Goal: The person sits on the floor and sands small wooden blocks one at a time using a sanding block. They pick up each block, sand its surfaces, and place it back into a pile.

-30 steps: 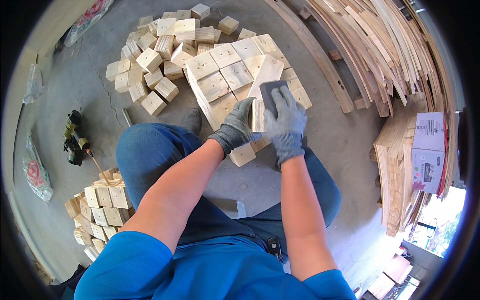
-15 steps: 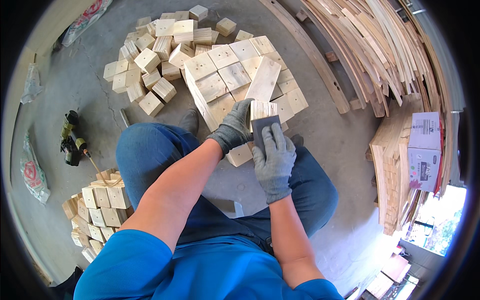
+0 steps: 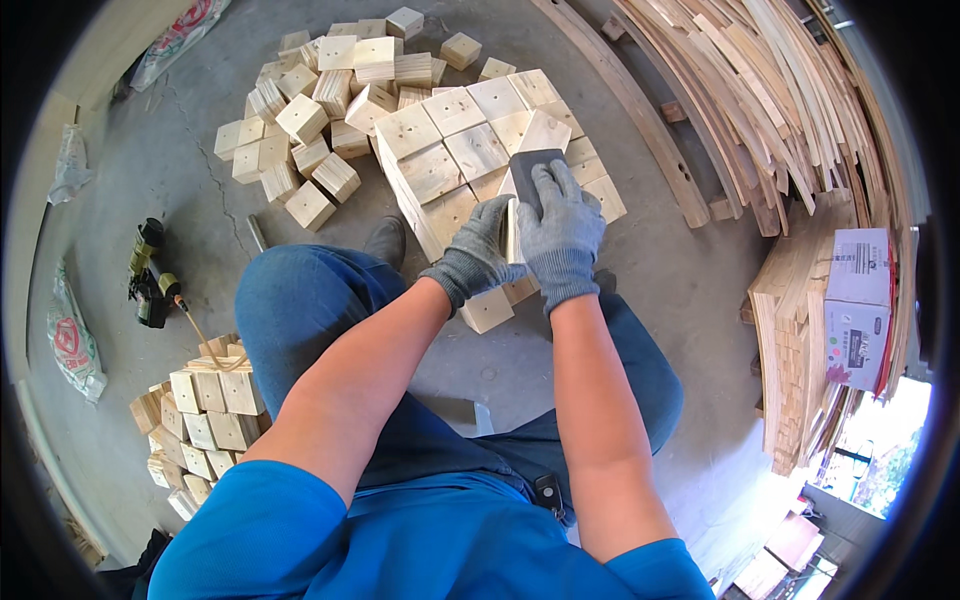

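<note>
Both my hands wear grey knit gloves. A pale wooden block (image 3: pixel 512 238) is gripped by my left hand (image 3: pixel 478 248), its fingers wrapped round the side. My right hand (image 3: pixel 562 235) is closed on a dark grey flat sanding block (image 3: pixel 532 170) that lies over the wooden block's upper face. Most of the wooden block is hidden by the gloves and the sanding block. Just beyond both hands stands a stack of wooden blocks (image 3: pixel 430 172) in rows, with a short board (image 3: pixel 546 130) lying on top, partly covered by the sanding block.
A loose heap of wooden blocks (image 3: pixel 300 120) lies at the far left. More blocks (image 3: pixel 205 430) are stacked by my left knee, near a nail gun (image 3: pixel 148 270) with a hose. Long wooden strips (image 3: pixel 740 100) and a carton (image 3: pixel 858 305) stand on the right.
My right hand has pushed the sanding block forward, away from me, along the wooden block. The wooden block has tilted; its end grain no longer faces up. My left hand stays about in place.
</note>
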The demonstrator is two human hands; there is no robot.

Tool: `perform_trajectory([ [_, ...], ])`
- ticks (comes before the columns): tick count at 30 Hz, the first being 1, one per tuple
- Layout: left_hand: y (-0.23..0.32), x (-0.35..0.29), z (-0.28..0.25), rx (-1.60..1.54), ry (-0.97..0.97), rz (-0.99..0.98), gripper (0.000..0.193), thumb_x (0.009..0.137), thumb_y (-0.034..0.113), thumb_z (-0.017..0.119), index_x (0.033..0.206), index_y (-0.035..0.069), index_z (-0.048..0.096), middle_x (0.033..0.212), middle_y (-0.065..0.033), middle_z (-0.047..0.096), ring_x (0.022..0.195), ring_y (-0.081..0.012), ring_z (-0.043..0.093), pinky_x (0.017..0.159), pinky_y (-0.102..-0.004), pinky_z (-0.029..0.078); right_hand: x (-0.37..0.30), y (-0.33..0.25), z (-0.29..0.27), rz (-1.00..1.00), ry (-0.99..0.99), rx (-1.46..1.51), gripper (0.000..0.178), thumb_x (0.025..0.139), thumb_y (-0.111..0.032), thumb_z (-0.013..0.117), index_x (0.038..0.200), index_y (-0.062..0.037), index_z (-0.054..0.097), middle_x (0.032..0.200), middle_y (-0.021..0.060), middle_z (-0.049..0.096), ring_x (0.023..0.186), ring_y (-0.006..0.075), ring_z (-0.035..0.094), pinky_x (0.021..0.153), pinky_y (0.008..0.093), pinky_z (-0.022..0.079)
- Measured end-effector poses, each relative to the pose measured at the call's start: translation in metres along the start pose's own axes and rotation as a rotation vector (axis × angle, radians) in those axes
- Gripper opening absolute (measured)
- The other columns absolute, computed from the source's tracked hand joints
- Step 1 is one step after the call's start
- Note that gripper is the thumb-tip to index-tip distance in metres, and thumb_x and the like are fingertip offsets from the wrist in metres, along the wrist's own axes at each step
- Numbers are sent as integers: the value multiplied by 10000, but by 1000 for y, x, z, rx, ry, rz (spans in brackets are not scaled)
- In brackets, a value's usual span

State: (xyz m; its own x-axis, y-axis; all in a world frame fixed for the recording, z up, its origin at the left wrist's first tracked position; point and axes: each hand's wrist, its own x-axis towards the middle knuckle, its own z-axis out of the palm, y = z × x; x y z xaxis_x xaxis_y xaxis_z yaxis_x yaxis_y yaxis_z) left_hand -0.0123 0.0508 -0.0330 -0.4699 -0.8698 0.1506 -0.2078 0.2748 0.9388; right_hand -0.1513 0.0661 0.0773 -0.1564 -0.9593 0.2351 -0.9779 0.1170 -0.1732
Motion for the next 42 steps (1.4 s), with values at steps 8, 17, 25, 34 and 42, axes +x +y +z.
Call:
perform_trajectory([
  [8, -8, -1, 2, 36, 24, -16, 1072, 682, 361, 1011, 1549, 67, 452, 1449, -224, 532, 1365, -402, 528, 1201, -456, 427, -56, -11, -26, 8, -53, -30, 576, 900, -292, 773, 1450, -152, 679, 1610, 74, 540, 1263, 421, 588, 1064, 587, 463],
  [17, -7, 0, 6, -42, 35, -18, 1081, 657, 355, 1035, 1530, 70, 467, 1420, -216, 541, 1347, -384, 552, 1176, -434, 461, -145, -5, -46, -35, -40, 39, 623, 858, -247, 805, 1460, -160, 671, 1610, 101, 532, 1302, 435, 545, 1091, 591, 431],
  [25, -2, 0, 1, 11, 33, -25, 1107, 625, 294, 1026, 1549, 94, 450, 1456, -232, 520, 1386, -418, 533, 1200, -442, 456, -62, -5, -26, -9, -23, 45, 602, 850, -216, 805, 1439, -175, 689, 1566, 79, 588, 1304, 421, 568, 1112, 552, 461],
  [34, 0, 0, 2, 43, 10, -27, 1093, 651, 331, 1023, 1543, 70, 449, 1441, -220, 526, 1359, -392, 546, 1184, -433, 466, -9, 5, -5, 52, -29, 51, 543, 896, -295, 775, 1422, -180, 707, 1573, 58, 586, 1255, 395, 597, 1091, 556, 447],
  [42, -4, 1, 4, -12, 32, -4, 1023, 694, 341, 1010, 1523, 70, 475, 1423, -233, 544, 1343, -407, 554, 1173, -442, 463, -119, -12, -42, -19, -33, 76, 621, 860, -239, 808, 1460, -152, 674, 1580, 103, 566, 1296, 427, 562, 1095, 573, 432],
])
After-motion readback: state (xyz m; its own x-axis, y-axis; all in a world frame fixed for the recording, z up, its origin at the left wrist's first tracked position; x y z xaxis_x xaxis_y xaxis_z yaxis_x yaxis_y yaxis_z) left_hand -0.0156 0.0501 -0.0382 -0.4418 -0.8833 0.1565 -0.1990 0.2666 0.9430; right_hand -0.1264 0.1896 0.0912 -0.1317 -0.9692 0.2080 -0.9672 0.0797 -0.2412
